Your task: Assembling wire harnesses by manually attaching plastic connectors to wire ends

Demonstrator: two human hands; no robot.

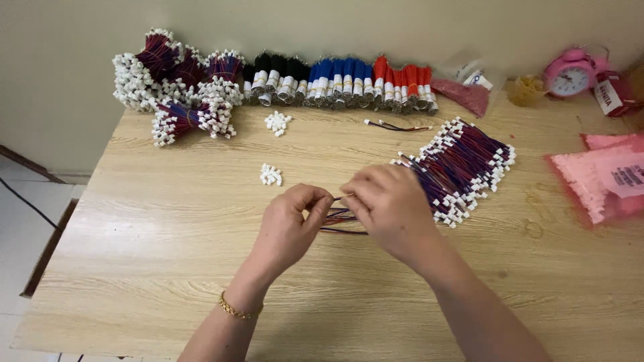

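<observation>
Over the middle of a light wooden table (168,234), my left hand (290,224) and my right hand (388,204) meet and pinch a small bunch of red and blue wires (339,218) between their fingertips. A thin band stretches between the two hands at the wires' end. My left wrist wears a gold bracelet (236,310). Just right of my right hand lies a loose pile of red and blue wires with white connectors (466,167).
Tied wire bundles (178,80) sit at the back left. A row of black, blue and red wire bundles (342,80) lines the wall. Two small heaps of white connectors (270,175) lie mid-table. Pink bags (607,177) and a pink alarm clock (569,75) are at the right.
</observation>
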